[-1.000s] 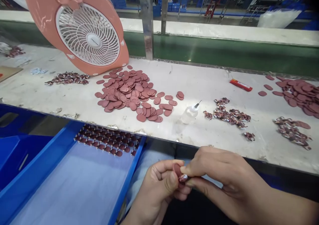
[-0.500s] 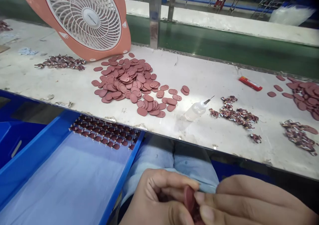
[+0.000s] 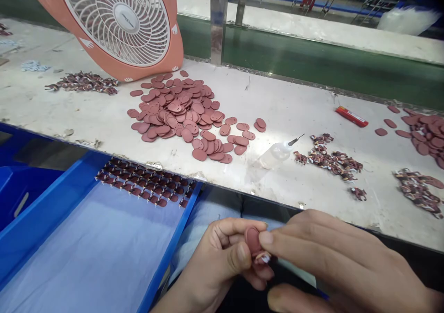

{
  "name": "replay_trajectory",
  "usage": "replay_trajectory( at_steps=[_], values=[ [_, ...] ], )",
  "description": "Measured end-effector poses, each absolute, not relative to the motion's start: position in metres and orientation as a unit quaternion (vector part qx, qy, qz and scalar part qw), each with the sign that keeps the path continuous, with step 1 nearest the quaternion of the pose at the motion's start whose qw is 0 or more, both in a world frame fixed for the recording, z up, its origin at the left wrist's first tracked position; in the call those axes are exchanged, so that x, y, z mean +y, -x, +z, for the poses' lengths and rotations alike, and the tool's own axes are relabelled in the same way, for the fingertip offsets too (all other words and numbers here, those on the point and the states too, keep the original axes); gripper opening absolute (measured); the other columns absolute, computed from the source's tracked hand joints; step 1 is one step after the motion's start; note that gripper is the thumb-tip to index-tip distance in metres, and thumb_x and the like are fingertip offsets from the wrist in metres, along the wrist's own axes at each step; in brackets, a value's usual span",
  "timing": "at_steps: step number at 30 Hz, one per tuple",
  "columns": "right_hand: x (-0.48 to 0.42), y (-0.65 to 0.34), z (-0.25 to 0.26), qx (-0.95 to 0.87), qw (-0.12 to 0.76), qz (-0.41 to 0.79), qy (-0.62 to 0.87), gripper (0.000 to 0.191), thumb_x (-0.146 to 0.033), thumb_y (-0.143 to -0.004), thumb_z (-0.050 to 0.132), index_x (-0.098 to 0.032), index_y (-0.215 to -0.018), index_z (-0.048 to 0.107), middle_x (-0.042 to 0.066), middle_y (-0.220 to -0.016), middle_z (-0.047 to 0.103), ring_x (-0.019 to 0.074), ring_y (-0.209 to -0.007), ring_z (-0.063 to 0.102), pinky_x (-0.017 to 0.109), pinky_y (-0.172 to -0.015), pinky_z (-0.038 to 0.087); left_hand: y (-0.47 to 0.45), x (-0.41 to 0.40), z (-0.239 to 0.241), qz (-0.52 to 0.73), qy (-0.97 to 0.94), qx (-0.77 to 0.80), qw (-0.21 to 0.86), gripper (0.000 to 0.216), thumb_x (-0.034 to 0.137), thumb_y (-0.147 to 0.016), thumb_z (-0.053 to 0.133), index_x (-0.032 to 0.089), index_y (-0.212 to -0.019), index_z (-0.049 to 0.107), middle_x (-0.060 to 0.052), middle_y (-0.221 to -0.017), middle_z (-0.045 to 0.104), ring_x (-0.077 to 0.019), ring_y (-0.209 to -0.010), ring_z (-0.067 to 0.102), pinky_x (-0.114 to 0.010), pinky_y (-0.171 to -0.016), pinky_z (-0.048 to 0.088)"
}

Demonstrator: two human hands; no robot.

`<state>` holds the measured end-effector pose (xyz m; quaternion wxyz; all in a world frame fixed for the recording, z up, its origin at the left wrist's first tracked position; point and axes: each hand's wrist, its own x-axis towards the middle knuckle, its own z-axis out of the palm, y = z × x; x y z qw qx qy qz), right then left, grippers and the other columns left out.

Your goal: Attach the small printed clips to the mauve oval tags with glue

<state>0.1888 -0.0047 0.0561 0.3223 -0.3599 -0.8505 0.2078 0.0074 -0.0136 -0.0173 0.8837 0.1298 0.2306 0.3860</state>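
Note:
Low in the head view, both hands meet over my lap. My left hand [image 3: 218, 262] is closed round a small reddish-brown oval piece [image 3: 253, 240] with a small patterned part at its lower end. My right hand [image 3: 322, 257] pinches the same piece from the right with thumb and forefinger. A pile of the same oval pieces [image 3: 183, 116] lies on the white bench [image 3: 270, 105] above. A small clear squeeze bottle with a needle tip [image 3: 275, 155] lies on its side near the bench's front edge.
A blue tray [image 3: 83, 243] at lower left holds rows of finished pieces [image 3: 145, 186] along its far end. A pink fan [image 3: 118, 21] leans at the back left. Heaps of small patterned parts [image 3: 329, 158] and more ovals [image 3: 425, 135] lie to the right, with a red stick [image 3: 351, 116].
The view dipped and came back, so my hands dropped low in the picture and now sit higher again. Both hands stay closed on the oval piece throughout.

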Motion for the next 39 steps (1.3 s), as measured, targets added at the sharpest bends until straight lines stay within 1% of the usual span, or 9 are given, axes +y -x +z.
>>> replay_trajectory(
  at_steps=[2, 5, 10, 15, 20, 26, 31, 37, 39],
  values=[
    [0.000, -0.191, 0.056, -0.847, 0.317, 0.211, 0.371, 0.022, -0.028, -0.101, 0.058, -0.017, -0.119, 0.061, 0.001, -0.088, 0.073, 0.0088, -0.081, 0.068, 0.014, -0.080, 0.055, -0.004, -0.012, -0.018, 0.380, -0.120, 0.243, 0.884, 0.029, 0.040, -0.072, 0.085, 0.022, -0.094, 0.081, 0.000, -0.072, 0.074, -0.0065, -0.057, 0.068, -0.011, -0.053, 0.054],
    [0.006, -0.194, 0.054, -0.835, 0.300, 0.258, 0.382, 0.019, -0.030, -0.105, 0.050, -0.020, -0.113, 0.064, -0.002, -0.084, 0.071, 0.0056, -0.074, 0.064, 0.011, -0.072, 0.052, 0.000, -0.011, -0.020, 0.375, -0.121, 0.250, 0.884, 0.035, 0.044, -0.072, 0.084, 0.020, -0.097, 0.080, 0.000, -0.072, 0.073, -0.0069, -0.058, 0.067, -0.013, -0.054, 0.056],
    [0.008, -0.194, 0.045, -0.789, 0.295, 0.380, 0.382, 0.022, -0.022, -0.100, 0.060, -0.023, -0.121, 0.063, -0.003, -0.087, 0.069, 0.0073, -0.076, 0.062, 0.016, -0.072, 0.050, 0.004, -0.010, -0.022, 0.373, -0.131, 0.244, 0.885, 0.036, 0.045, -0.074, 0.082, 0.018, -0.098, 0.079, -0.001, -0.076, 0.072, -0.0066, -0.060, 0.067, -0.013, -0.055, 0.057],
    [0.008, -0.189, 0.042, -0.772, 0.290, 0.418, 0.382, 0.027, -0.013, -0.097, 0.061, -0.029, -0.117, 0.064, -0.004, -0.086, 0.069, 0.0071, -0.075, 0.062, 0.018, -0.069, 0.049, 0.007, -0.009, -0.024, 0.375, -0.130, 0.239, 0.886, 0.037, 0.044, -0.075, 0.082, 0.019, -0.101, 0.079, -0.004, -0.083, 0.076, -0.0073, -0.062, 0.067, -0.014, -0.054, 0.058],
    [0.010, -0.187, 0.044, -0.761, 0.270, 0.446, 0.387, 0.030, -0.022, -0.095, 0.066, -0.034, -0.122, 0.062, -0.006, -0.087, 0.068, 0.0076, -0.076, 0.064, 0.018, -0.070, 0.050, 0.010, -0.009, -0.027, 0.381, -0.145, 0.224, 0.885, 0.035, 0.044, -0.075, 0.082, 0.018, -0.099, 0.079, -0.004, -0.084, 0.075, -0.0069, -0.062, 0.066, -0.015, -0.055, 0.058],
    [0.013, -0.181, 0.041, -0.771, 0.300, 0.423, 0.369, 0.025, -0.012, -0.096, 0.061, -0.028, -0.115, 0.065, -0.004, -0.082, 0.068, 0.0087, -0.069, 0.063, 0.021, -0.064, 0.049, 0.013, -0.008, -0.028, 0.380, -0.138, 0.249, 0.880, 0.041, 0.046, -0.072, 0.084, 0.017, -0.101, 0.079, -0.004, -0.079, 0.072, -0.0079, -0.061, 0.065, -0.015, -0.053, 0.057],
    [0.015, -0.176, 0.038, -0.768, 0.305, 0.430, 0.363, 0.016, -0.015, -0.096, 0.062, -0.026, -0.106, 0.066, -0.004, -0.080, 0.068, 0.0087, -0.068, 0.063, 0.020, -0.063, 0.050, 0.015, -0.008, -0.028, 0.385, -0.139, 0.249, 0.878, 0.044, 0.048, -0.071, 0.084, 0.017, -0.103, 0.078, -0.004, -0.080, 0.072, -0.0088, -0.060, 0.066, -0.017, -0.052, 0.058],
    [0.016, -0.167, 0.028, -0.781, 0.376, 0.352, 0.353, 0.015, -0.010, -0.092, 0.061, -0.017, -0.104, 0.066, -0.002, -0.075, 0.067, 0.0074, -0.065, 0.061, 0.018, -0.062, 0.052, 0.020, -0.008, -0.034, 0.395, -0.136, 0.248, 0.874, 0.057, 0.060, -0.079, 0.071, 0.020, -0.119, 0.073, -0.008, -0.087, 0.075, -0.0148, -0.072, 0.071, -0.019, -0.051, 0.059],
    [0.017, -0.161, 0.023, -0.778, 0.392, 0.333, 0.361, 0.015, -0.009, -0.091, 0.061, -0.016, -0.104, 0.066, -0.001, -0.073, 0.066, 0.0085, -0.063, 0.060, 0.019, -0.059, 0.052, 0.023, -0.011, -0.036, 0.412, -0.115, 0.297, 0.854, 0.057, 0.062, -0.081, 0.067, 0.019, -0.116, 0.073, -0.007, -0.085, 0.074, -0.0148, -0.070, 0.069, -0.020, -0.049, 0.058]
  ],
)
